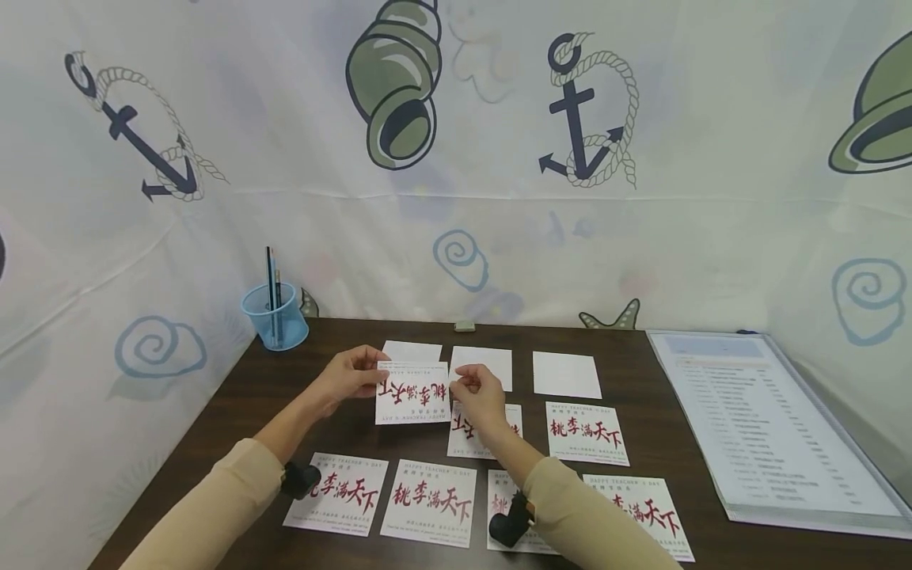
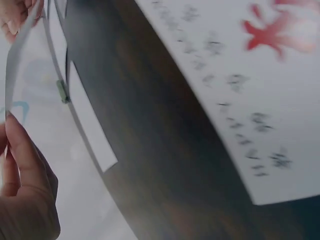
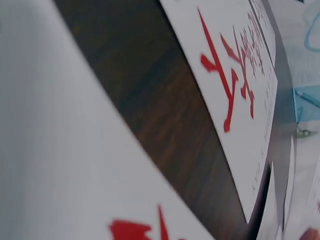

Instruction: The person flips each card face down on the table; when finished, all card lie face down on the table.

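Observation:
My left hand (image 1: 354, 374) pinches the left edge of a white greeting card (image 1: 412, 410) with red Chinese lettering, raised above the table. Its print stands upside down in the head view. At the card's right edge is my right hand (image 1: 481, 400), fingers bent and fingertips on that edge. In the left wrist view, the left hand (image 2: 30, 185) holds the card (image 2: 20, 50) nearly edge-on. Beneath the right hand another upside-down card (image 1: 509, 451) lies partly hidden. One upright printed card (image 1: 587, 433) lies to its right.
Three blank white cards (image 1: 567, 375) line the back of the dark table (image 1: 342, 439). Several printed cards (image 1: 429, 503) form the front row, some partly covered by my forearms. A blue pen cup (image 1: 276, 317) stands back left; a thick stack of printed sheets (image 1: 769, 427) lies at right.

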`<state>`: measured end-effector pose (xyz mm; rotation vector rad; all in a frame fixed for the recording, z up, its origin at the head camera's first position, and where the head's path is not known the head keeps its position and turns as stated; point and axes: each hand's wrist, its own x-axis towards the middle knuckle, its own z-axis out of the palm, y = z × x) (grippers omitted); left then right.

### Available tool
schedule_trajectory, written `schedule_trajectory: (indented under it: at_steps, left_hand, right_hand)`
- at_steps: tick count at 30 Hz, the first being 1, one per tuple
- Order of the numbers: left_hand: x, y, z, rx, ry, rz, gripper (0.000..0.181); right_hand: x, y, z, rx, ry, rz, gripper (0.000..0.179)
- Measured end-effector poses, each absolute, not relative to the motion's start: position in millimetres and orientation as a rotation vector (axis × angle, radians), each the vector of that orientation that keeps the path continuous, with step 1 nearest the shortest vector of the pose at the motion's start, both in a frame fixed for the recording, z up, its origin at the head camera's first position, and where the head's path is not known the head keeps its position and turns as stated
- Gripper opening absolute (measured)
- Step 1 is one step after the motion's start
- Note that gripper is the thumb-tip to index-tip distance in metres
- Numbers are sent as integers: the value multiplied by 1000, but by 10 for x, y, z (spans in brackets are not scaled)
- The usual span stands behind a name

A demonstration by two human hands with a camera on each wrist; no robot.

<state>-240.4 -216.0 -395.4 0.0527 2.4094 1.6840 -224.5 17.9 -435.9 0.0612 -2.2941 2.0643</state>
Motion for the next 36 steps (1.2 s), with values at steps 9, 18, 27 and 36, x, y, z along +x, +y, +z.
schedule_trajectory:
  at_steps: [9, 18, 27, 36]
  left_hand:
    - [-2458, -1811, -3834, 8, 2426, 1930, 30]
    - [-2420, -1544, -3769, -2, 2396, 2076, 28]
    - [-2388, -1437, -3729, 137, 2435, 2115, 32]
    - [-2382, -1565, -3825, 38, 2680, 2030, 39]
  right_hand:
    - [-2104, -22, -4218, 461, -2278, 1691, 17]
    - [-2070, -71, -4209, 565, -2286, 1415, 29]
    - [-2118, -6, -4201, 589, -2171, 1338, 22]
    - [-2197, 70, -4203, 377, -2054, 1584, 23]
